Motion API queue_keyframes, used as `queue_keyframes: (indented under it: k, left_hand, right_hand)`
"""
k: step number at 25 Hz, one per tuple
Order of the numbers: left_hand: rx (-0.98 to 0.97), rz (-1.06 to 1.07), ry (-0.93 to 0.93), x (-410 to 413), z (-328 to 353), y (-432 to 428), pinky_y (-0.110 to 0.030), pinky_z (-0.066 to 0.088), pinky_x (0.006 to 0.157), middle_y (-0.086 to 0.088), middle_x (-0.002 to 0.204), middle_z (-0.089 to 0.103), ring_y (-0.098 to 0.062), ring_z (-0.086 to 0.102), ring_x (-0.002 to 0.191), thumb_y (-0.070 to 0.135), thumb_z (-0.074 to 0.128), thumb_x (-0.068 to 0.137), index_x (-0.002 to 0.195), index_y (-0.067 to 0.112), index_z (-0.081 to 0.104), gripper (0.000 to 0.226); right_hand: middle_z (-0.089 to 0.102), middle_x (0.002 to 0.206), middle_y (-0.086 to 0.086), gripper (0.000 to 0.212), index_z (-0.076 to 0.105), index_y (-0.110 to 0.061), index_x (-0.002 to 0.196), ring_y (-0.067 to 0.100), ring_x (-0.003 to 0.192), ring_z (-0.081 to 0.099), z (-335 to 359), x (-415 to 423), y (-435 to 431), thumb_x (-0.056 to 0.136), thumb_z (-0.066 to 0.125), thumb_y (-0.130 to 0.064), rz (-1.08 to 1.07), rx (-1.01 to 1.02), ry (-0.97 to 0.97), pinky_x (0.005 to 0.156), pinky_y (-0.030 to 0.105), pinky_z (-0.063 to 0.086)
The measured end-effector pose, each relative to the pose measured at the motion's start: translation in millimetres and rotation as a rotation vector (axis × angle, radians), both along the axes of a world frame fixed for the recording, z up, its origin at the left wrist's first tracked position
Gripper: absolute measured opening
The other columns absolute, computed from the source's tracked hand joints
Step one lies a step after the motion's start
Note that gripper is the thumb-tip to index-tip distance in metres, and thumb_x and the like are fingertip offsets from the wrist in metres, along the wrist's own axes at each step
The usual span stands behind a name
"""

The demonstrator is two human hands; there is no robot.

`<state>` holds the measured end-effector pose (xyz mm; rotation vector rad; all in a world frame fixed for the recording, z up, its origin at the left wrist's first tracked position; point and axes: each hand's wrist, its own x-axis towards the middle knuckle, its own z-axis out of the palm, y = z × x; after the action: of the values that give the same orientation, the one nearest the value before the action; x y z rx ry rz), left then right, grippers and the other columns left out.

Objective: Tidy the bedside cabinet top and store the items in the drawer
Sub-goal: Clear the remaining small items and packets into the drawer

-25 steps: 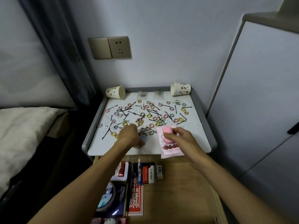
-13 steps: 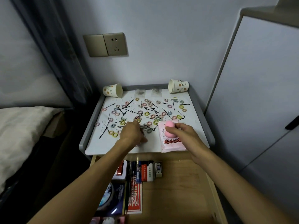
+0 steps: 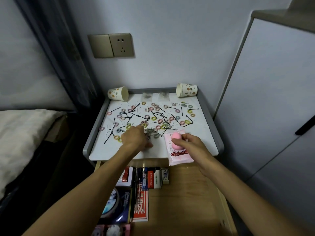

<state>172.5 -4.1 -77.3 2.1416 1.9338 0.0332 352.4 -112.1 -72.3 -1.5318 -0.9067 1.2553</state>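
Your hands are at the cabinet top [image 3: 201, 133], with the drawer [image 3: 187, 201] open below.
Your right hand [image 3: 190, 145] grips the pink sponge [image 3: 176, 142] against the tissue pack [image 3: 179, 155] at the front edge. Your left hand [image 3: 134, 138] curls down among the hair ties [image 3: 154, 118]; can't tell if it holds anything.

Head view looks down, close, onto the cabinet top [image 3: 201, 116].
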Motion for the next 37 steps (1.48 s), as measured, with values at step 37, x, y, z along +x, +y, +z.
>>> queue_keyframes:
  k: [37]
  left_hand:
    - [-0.601,0.161,-1.102,-34.3,-33.9,-92.6,-0.023,0.054,0.056,-0.008,0.075,0.069,-0.016,0.065,0.063,0.012,0.084,0.073,0.092,0.003,0.067,0.027]
  right_hand:
    - [0.053,0.137,0.005,0.071,0.031,-0.024,0.145,0.021,0.110,0.060,-137.8,9.0,-55.0,0.087,0.061,-0.052,0.489,-0.095,-1.468,0.089,0.030,0.051]
